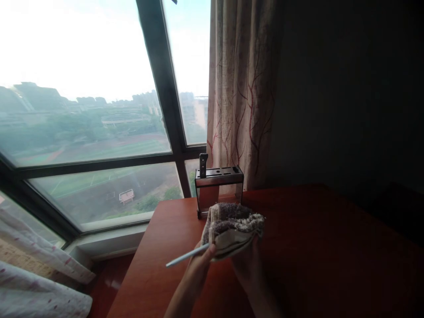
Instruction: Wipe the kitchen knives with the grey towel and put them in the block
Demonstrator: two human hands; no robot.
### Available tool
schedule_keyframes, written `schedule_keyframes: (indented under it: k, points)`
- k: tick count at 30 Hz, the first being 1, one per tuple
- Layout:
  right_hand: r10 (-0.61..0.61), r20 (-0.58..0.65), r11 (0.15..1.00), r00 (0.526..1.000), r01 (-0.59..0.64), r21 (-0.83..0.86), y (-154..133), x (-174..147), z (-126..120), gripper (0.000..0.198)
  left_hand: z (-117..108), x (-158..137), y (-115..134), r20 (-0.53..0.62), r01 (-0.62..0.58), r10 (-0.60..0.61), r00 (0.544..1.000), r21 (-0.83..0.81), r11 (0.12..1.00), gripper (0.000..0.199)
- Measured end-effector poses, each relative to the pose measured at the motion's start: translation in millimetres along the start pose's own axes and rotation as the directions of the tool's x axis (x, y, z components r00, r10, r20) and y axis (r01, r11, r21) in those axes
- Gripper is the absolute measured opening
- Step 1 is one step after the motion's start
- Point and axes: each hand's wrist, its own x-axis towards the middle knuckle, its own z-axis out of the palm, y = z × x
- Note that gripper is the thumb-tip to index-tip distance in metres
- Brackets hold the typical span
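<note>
A folded, fluffy grey-and-cream cloth (228, 221) is held up in front of me, above the table. My left hand (202, 257) grips its left side, thumb on top. A slim, pale, tapered rod (185, 257), perhaps a handle, sticks out leftward past that thumb; its other end is hidden in the cloth. My right hand (248, 258) supports the cloth from below on the right, its fingers partly in shadow. Just behind the cloth stands a knife rack (218, 179) with clear sides and a slotted top. One dark-handled knife (203, 165) is upright in its left end.
The reddish-brown wooden table (159, 234) reaches away to the right into shadow. Beyond its far edge hangs a patterned curtain (238, 97). Large windows (86, 110) with dark frames fill the left, and another curtain (36, 287) hangs at lower left.
</note>
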Motion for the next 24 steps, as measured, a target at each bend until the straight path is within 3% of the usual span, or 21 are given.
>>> schedule_keyframes:
  k: [5,10,16,24]
  points:
    - [0.006,-0.009,0.997,1.000,-0.005,0.071,-26,11,-10,0.047,-25,-1,10,0.102,0.046,-0.076,0.992,0.275,0.960,0.029]
    - [0.050,0.012,0.967,0.999,-0.051,0.251,-31,20,-13,0.045,-27,1,-1,0.120,0.128,-0.195,0.973,0.422,0.898,0.052]
    - [0.125,-0.047,0.940,0.991,-0.104,0.324,-19,21,-22,0.042,-26,2,-8,0.101,0.118,-0.164,0.981,0.357,0.926,0.055]
    - [0.202,-0.029,0.917,0.979,-0.179,0.356,-18,13,-33,0.055,-26,-1,0,0.075,0.066,-0.070,0.995,0.059,0.996,0.049]
